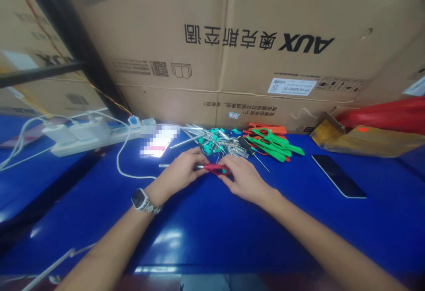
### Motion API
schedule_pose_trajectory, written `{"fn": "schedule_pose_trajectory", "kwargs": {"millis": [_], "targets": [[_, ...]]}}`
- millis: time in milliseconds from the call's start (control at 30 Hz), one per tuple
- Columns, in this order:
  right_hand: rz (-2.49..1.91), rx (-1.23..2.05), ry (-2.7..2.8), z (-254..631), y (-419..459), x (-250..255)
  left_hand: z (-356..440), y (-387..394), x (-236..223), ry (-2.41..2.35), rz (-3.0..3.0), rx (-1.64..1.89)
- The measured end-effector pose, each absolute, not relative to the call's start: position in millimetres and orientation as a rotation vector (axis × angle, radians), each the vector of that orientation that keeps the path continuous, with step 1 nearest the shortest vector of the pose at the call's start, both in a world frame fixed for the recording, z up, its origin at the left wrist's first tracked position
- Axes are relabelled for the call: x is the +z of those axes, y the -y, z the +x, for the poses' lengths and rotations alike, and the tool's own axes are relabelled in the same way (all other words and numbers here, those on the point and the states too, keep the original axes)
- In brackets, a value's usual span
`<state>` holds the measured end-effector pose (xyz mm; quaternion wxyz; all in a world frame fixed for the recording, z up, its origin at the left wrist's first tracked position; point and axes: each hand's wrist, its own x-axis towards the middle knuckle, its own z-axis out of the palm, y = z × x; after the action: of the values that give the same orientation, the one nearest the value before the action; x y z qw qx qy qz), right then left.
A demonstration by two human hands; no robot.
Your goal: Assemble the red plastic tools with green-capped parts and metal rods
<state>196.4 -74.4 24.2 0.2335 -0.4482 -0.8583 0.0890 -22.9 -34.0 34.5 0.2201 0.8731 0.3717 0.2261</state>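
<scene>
Both hands meet over the blue table around a red long-necked lighter (214,168) with a metal tube (164,166) pointing left. My left hand (183,169) is closed about the tube, close to where it enters the red body. My right hand (245,177) pinches the right end of that body, where a small green part shows. Just beyond the fingers lies a heap of teal plastic pieces (212,139), metal tubes (187,141) and small silvery parts (235,145). A screwdriver (246,145) with a black and yellow handle rests among them.
Green plastic shells (274,145) and orange shells (265,127) are piled behind my right hand. At right lies a dark phone (338,177), near an open carton (368,143). A lit screen (162,140), a power strip (96,139) and white cables (118,160) occupy the left.
</scene>
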Motion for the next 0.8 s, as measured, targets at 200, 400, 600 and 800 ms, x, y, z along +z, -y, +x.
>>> {"fn": "schedule_pose_trajectory", "kwargs": {"millis": [200,400,600,800], "targets": [[-1.21,0.063,2.303,191.8,73.6,15.4,-29.0,36.6,36.6,-1.14,2.371,0.513],[-1.163,0.013,2.214,193.3,71.2,7.4,-37.2,36.5,42.6,-1.037,2.187,0.418],[-1.127,-0.081,2.202,190.6,71.6,3.5,-36.4,32.0,40.7,-0.93,2.005,0.452],[-1.13,-0.105,2.156,191.1,72.9,5.9,-40.3,29.8,44.0,-0.849,1.863,0.473]]}}
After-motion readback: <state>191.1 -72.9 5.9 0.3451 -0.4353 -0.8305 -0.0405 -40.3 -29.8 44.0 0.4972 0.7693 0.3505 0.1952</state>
